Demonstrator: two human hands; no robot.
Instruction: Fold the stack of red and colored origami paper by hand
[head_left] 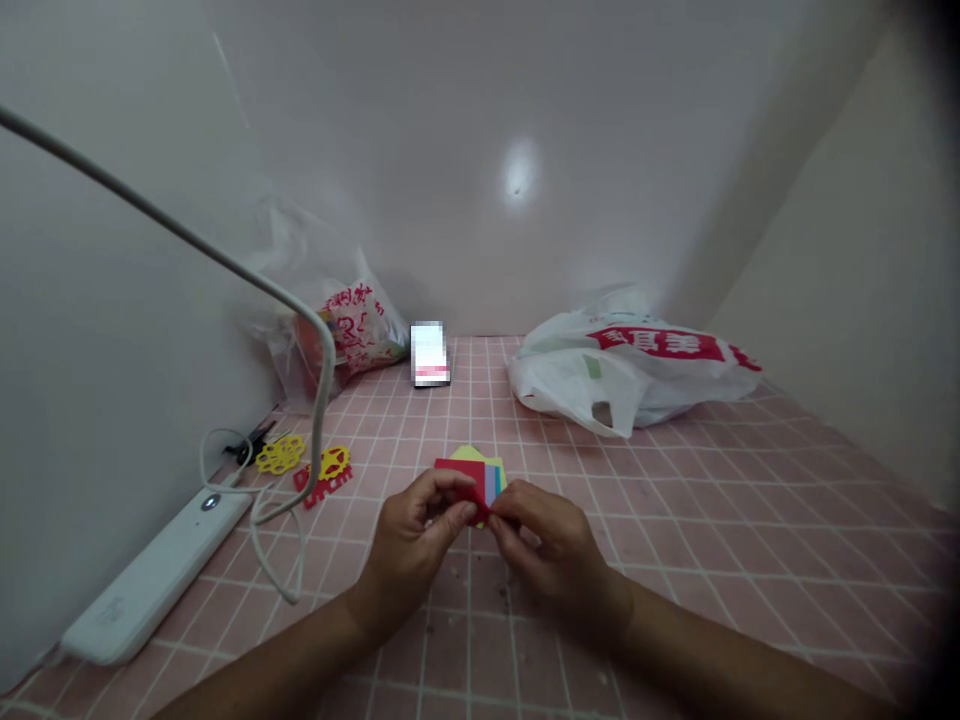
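With our left hand (405, 530) we clamp the red paper (461, 467), just below centre frame, between thumb and fingers; our right hand (559, 535) pinches its lower right corner, fingertips together (contact partly hidden). We should apply light, even pressure and keep its edge true to the coloured sheets (490, 483) behind. The cable (325, 375) and power strip (157, 570) limit travel at left; the counter (720, 530) gives more room at right, below the white bag (570, 365).
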